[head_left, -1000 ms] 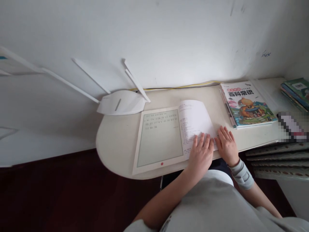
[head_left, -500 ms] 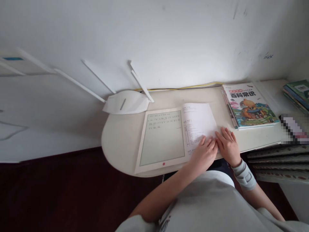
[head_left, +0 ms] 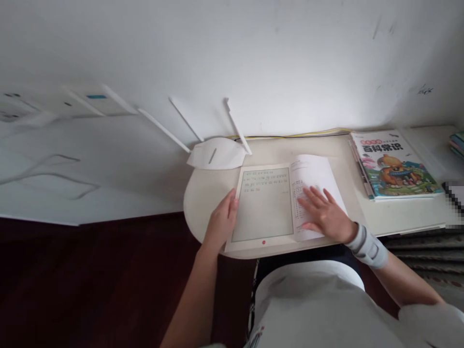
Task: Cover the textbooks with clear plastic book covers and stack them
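An open booklet (head_left: 268, 205) lies on the cream desk (head_left: 206, 193), its left page pale green with a red dot at the bottom, its right page white with print. My left hand (head_left: 219, 222) rests at the booklet's left edge, fingers curled against it. My right hand (head_left: 324, 215) lies flat on the right page with its fingers stretched out and apart. A grey band wraps my right wrist.
A white router (head_left: 217, 154) with several antennas sits at the desk's back left against the wall. A colourful illustrated book (head_left: 395, 164) lies to the right, with more books at the far right edge. Dark floor shows below the desk's rounded end.
My left hand has moved from the right page across to the booklet's left edge. My right hand has shifted left onto the right page. The view has swung left.
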### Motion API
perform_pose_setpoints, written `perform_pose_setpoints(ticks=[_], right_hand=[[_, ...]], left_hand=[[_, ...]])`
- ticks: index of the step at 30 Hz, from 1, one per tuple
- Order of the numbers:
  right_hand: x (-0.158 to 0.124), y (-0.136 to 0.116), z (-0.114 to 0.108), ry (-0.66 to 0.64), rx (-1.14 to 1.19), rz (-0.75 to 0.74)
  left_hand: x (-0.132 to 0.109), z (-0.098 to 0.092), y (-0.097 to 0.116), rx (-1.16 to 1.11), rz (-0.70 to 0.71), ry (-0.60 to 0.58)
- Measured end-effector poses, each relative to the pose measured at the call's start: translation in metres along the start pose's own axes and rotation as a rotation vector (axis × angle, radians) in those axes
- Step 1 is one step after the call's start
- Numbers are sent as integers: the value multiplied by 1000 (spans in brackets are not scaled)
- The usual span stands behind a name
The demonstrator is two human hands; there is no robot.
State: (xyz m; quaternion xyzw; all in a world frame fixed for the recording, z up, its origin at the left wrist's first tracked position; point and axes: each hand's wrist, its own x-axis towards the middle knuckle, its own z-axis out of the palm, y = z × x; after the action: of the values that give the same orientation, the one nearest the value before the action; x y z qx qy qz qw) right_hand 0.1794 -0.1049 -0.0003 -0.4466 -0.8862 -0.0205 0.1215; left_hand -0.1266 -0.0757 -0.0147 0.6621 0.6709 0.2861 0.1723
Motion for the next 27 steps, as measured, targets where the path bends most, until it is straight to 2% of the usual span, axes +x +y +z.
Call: perform_pose_setpoints(ticks=[3,6,10,18,27], right_hand=[[22,-8,7,-61,6,-116],[28,-6,11,-110,-8,-132],[25,1,10,-160,-30,-130],[17,2,21,-179,-36,-87],[13,5,25,-182,-33,-46]], left_hand=[[-8,7,-5,-35,-10,-34],[-11,10,-5,-73,-30,-20],[-9,9,-10,-111,-53,-20],[-6,16,-15,86,37,-1],[-4,18,-17,134,33,22]])
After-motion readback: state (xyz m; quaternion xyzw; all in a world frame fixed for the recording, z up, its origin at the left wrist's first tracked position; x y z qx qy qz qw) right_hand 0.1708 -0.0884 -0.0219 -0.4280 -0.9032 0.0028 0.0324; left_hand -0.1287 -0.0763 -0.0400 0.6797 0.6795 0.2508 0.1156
